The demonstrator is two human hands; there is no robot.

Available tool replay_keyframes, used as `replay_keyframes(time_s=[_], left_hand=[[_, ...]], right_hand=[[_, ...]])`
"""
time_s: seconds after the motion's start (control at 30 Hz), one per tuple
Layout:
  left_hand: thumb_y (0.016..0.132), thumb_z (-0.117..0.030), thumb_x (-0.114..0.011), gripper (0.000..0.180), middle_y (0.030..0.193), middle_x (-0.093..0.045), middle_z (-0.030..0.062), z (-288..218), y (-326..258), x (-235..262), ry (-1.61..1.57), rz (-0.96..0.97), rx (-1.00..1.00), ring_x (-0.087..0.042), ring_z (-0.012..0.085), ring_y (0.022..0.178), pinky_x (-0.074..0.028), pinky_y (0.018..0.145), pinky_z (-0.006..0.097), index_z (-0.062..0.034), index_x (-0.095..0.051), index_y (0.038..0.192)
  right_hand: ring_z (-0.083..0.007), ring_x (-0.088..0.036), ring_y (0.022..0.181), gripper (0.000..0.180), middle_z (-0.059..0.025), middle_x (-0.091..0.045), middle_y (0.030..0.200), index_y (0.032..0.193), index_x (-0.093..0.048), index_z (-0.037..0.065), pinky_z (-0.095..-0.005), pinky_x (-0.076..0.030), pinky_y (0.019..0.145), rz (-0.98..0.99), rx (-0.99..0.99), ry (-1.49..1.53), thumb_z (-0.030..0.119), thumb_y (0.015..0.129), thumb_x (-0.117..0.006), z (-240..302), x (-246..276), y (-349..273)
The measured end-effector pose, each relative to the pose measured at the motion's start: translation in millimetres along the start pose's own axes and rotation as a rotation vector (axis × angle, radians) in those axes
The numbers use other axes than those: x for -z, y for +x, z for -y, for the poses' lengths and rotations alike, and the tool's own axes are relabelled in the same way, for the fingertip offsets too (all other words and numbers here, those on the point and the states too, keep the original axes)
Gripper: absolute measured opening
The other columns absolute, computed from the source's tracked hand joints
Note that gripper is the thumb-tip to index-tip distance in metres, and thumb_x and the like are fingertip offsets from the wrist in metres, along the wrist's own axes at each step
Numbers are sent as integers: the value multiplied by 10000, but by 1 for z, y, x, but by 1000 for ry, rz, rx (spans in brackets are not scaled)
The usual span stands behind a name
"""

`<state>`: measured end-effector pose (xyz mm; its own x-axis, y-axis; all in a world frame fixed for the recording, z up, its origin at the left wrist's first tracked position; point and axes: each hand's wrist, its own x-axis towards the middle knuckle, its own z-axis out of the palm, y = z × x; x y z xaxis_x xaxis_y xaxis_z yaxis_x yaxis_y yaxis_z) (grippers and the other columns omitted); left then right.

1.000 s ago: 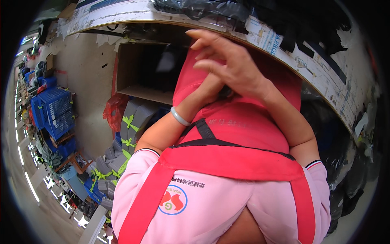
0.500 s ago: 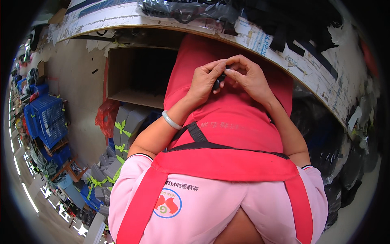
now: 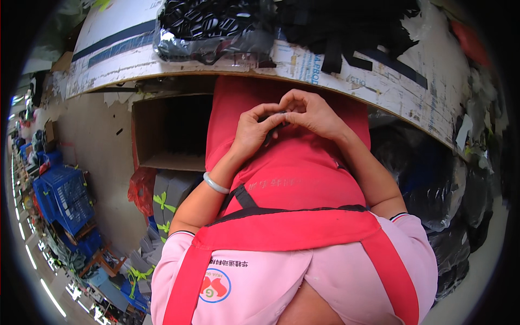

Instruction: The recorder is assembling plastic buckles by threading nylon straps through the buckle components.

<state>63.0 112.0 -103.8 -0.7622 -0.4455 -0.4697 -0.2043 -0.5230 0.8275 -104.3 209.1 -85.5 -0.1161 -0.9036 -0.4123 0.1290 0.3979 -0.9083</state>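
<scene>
Above the red apron (image 3: 292,157) on my lap, my two hands meet with their fingertips together. My left hand (image 3: 252,130) is closed on a small black piece (image 3: 268,136), mostly hidden by the fingers. Curled toward the same piece, my right hand (image 3: 313,115) pinches at it with thumb and forefinger. Its exact kind does not show. Beyond the hands, on the worktable (image 3: 216,67), an open clear plastic bag (image 3: 173,51) holds many small black plastic buckles (image 3: 208,24). A pile of black straps (image 3: 346,30) lies to its right, some ends hanging toward the table edge.
Under the table at left stands an open cardboard box (image 3: 168,161). Near it are a red plastic bag (image 3: 142,189) and grey bundles tied with green strips (image 3: 164,202). Blue crates (image 3: 65,195) stand farther left. Dark plastic-wrapped bags (image 3: 433,189) crowd my right side.
The view has tilted up, bringing more of the tabletop and the bag of buckles into sight. Both hands remain together at the black piece, which is now more covered by the fingers.
</scene>
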Motion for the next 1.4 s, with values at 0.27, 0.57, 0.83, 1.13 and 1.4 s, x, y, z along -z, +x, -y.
replay_keyframes(time_s=[0.27, 0.57, 0.83, 1.13, 1.4], left_hand=[[930, -210, -623, 193, 756, -642, 25, -2, 17, 21, -180, 257, 286, -559, 84, 538, -392, 434, 189, -34, -625, 1010], [925, -165, -626, 169, 903, -594, 45, 12, 30, 25, -542, 340, 304, -573, 127, 729, -483, 553, 225, -42, -594, 1035], [932, -181, -621, 184, 843, -637, 67, -1, 28, 16, -458, 180, 225, -587, 104, 629, -473, 489, 217, -25, -594, 1024], [877, -120, -685, 120, 698, -614, -13, -16, 19, -8, -2, -86, -109, -511, 35, 524, -390, 461, 186, -6, -687, 915], [839, -51, -710, 75, 686, -574, -47, -9, 16, -5, 287, -215, -443, -470, 26, 572, -347, 497, 186, -10, -679, 893]], right_hand=[[-95, -583, 808, 117, -24, -637, 863, 940, -649, 10, -243, -472, 738, -340, 214, -416, 115, 891, -634, 30, 25, -28], [-217, -611, 798, 309, -96, -645, 841, 963, -663, 15, -305, -473, 718, -893, 213, -798, 305, 859, -677, 19, 134, 6], [-79, -566, 821, 185, -24, -634, 855, 1003, -628, -7, -234, -462, 746, -781, 364, -375, 159, 923, -613, 56, 56, -26], [25, -427, 593, 218, 99, -517, 677, 849, -638, 61, -156, -328, 507, -213, -95, -4, 243, 956, -584, 23, -5, -26], [15, -421, 518, 243, 87, -500, 616, 765, -610, 83, -163, -311, 449, -196, -174, 138, 244, 946, -590, 23, -6, -25]])
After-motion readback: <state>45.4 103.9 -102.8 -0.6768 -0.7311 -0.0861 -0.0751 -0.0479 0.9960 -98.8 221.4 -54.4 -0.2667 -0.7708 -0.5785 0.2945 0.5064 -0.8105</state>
